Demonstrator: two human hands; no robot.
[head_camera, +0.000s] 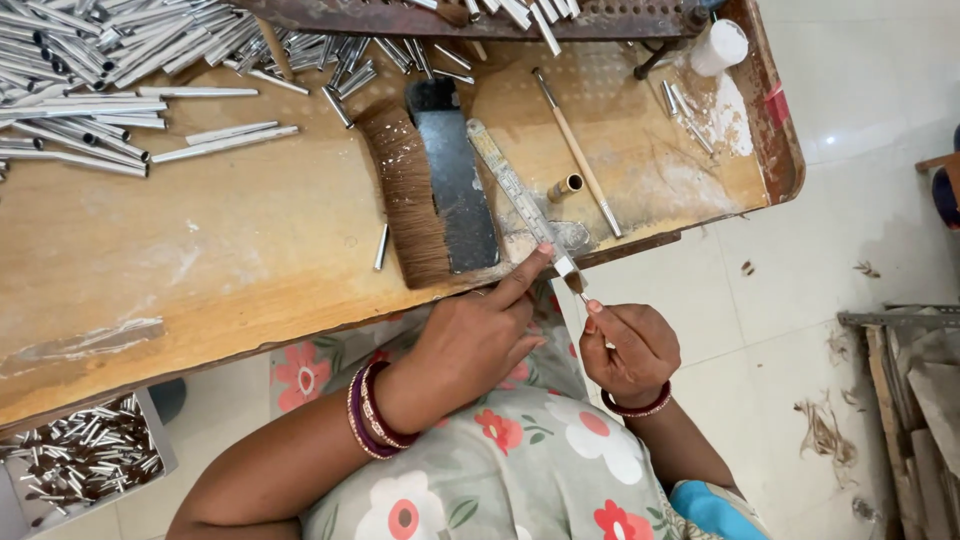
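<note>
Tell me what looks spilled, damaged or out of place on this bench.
White powder is spilled over the bench's far right corner beside a white pot. The bench is worn and smeared with pale residue. Brown fibre tufts lie scattered on the floor. Metal tubes lie in a loose heap.

At the wooden worktop (250, 240) edge, the left hand (470, 340) presses its forefinger on a flat metal strip (515, 190), the right hand (630, 345) at its four o'clock pinching a small brush tuft (575, 283), silver tubes (80, 80) piled at ten o'clock.
</note>
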